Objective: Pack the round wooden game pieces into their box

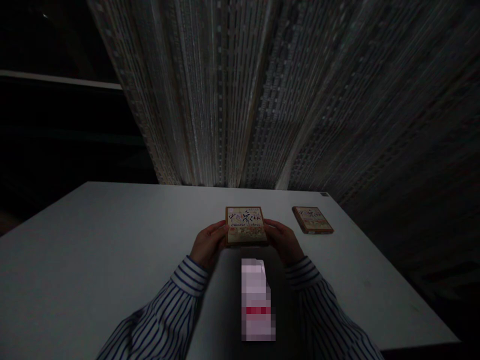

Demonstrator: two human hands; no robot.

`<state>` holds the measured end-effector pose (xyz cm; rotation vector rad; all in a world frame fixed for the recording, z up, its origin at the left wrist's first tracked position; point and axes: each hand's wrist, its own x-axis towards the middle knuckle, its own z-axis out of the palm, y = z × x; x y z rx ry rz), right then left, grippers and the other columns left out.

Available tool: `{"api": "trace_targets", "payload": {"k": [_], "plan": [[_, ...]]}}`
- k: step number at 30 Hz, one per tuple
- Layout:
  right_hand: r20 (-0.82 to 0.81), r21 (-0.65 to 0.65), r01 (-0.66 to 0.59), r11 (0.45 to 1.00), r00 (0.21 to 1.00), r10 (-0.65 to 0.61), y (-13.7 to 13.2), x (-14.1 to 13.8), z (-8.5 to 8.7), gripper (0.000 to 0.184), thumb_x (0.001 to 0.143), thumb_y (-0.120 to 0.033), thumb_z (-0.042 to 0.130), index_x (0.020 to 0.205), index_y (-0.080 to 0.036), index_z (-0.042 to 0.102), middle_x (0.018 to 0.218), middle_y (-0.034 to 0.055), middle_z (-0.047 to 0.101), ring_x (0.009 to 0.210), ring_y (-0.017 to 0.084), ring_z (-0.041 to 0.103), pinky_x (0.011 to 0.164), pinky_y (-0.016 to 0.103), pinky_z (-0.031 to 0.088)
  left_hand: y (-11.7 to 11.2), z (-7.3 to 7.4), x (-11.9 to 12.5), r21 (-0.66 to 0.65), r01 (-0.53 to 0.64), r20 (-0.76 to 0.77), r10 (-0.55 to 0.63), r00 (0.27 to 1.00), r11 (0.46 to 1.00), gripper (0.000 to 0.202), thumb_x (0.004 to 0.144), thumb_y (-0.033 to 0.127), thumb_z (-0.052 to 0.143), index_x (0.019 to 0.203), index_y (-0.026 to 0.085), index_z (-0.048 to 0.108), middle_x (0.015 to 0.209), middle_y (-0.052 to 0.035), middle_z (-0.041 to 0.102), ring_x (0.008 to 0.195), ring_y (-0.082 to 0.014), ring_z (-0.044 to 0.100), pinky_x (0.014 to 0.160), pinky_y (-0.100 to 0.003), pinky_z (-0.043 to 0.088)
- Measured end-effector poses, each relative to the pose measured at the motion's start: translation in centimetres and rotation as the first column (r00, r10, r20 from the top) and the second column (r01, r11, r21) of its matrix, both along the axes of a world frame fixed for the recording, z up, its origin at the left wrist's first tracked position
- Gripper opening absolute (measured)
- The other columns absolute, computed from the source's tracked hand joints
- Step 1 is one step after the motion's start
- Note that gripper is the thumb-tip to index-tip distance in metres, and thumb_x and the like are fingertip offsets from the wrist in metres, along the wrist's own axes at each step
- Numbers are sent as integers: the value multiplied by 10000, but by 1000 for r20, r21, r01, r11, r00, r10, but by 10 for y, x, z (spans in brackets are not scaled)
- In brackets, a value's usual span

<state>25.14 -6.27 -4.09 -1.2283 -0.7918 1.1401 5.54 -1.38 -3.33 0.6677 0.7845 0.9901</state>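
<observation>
Between my two hands is a square Chinese chess box (245,227), its printed lid facing up towards me. My left hand (207,244) grips its left side, thumb on the near edge and fingers along the side. On the opposite side my right hand (285,242) holds the box in the same way. Whether the box touches the table or is slightly raised, I cannot tell. A second box (312,220) with a matching lid lies flat to the right, apart from my right hand.
The white table (131,240) runs out to both sides. Behind its far edge hangs a string curtain (232,100). A pale, blurred-out item with a red band (257,300) shows between my forearms. A small dark label (324,194) sits at the far right corner.
</observation>
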Motion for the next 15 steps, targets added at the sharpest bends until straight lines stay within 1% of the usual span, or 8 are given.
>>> {"api": "trace_targets", "payload": {"k": [4,7,12,15], "plan": [[-9,11,55,998,998,-55,-4,-1,4,408,553,-377,745,890,-152,696,749,37,716,729,202,657,684,338,522,-2,1,2,-8,-14,-17,14,1000,1000,357,668,125,725,1005,48,638,868,-123,730,810,-213,686,795,-315,553],[-28,17,81,997,996,-80,-7,0,7,412,528,-375,759,868,-149,701,757,38,718,732,202,659,710,352,520,-3,3,5,-18,-17,-53,16,998,1000,344,662,140,739,989,68,660,876,-104,732,825,-202,683,820,-310,545],[-32,9,105,994,994,-105,-17,7,10,404,506,-395,767,829,-159,707,745,34,721,739,213,666,737,371,521,-8,3,15,-4,-43,-127,42,991,999,318,652,160,755,951,81,682,848,-90,735,790,-196,683,764,-299,559],[-27,3,95,995,995,-95,-23,14,12,391,520,-388,766,834,-163,706,744,27,720,762,213,667,774,379,514,-13,1,23,7,-75,-125,75,989,997,328,655,158,752,964,79,677,829,-90,736,759,-188,683,735,-292,562]]}}
